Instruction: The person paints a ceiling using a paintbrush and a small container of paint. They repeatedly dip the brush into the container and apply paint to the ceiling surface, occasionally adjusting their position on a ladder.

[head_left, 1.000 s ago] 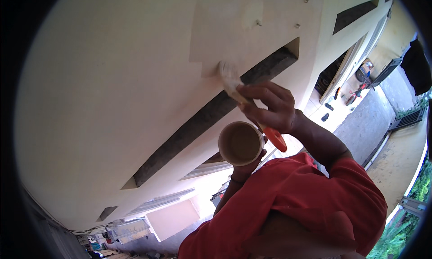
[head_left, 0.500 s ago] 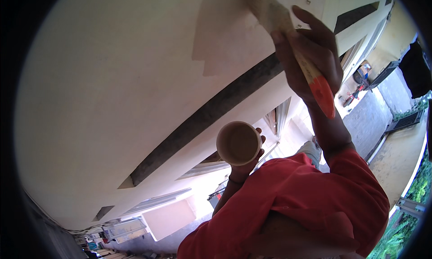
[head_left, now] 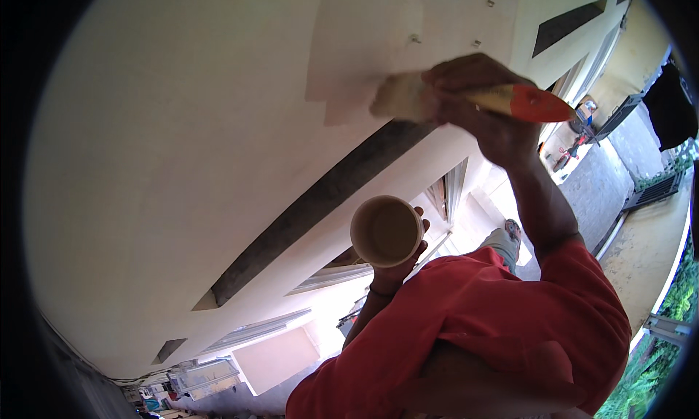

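My right hand (head_left: pixel 495 128) grips a paintbrush (head_left: pixel 542 103) with a wooden, red-orange-tipped handle. Its blurred pale bristles (head_left: pixel 399 96) lie on or just over the cream wall (head_left: pixel 167 149), beside a darker, damp-looking patch (head_left: pixel 328 77) and above a long dark recess (head_left: pixel 313 190); contact is unclear. Below and left, my left hand (head_left: pixel 395 271) holds a light round cup (head_left: pixel 384 231) with beige contents inside, fingers wrapped round its side. Small fittings (head_left: pixel 414 39) stick out of the wall near the patch.
Smaller recesses (head_left: pixel 564 27) mark the wall. Beyond my red shirt and my sandalled foot (head_left: pixel 512 228) are a concrete walkway (head_left: pixel 582 193), a red wheeled toy (head_left: pixel 568 155), a dark grate (head_left: pixel 652 193) and a white pipe (head_left: pixel 611 237). A pale board (head_left: pixel 269 357) and clutter show lower left.
The brush swung up and right half a second ago, and is now back down and left by the patch, turned more level. The cup in my left hand has barely moved.
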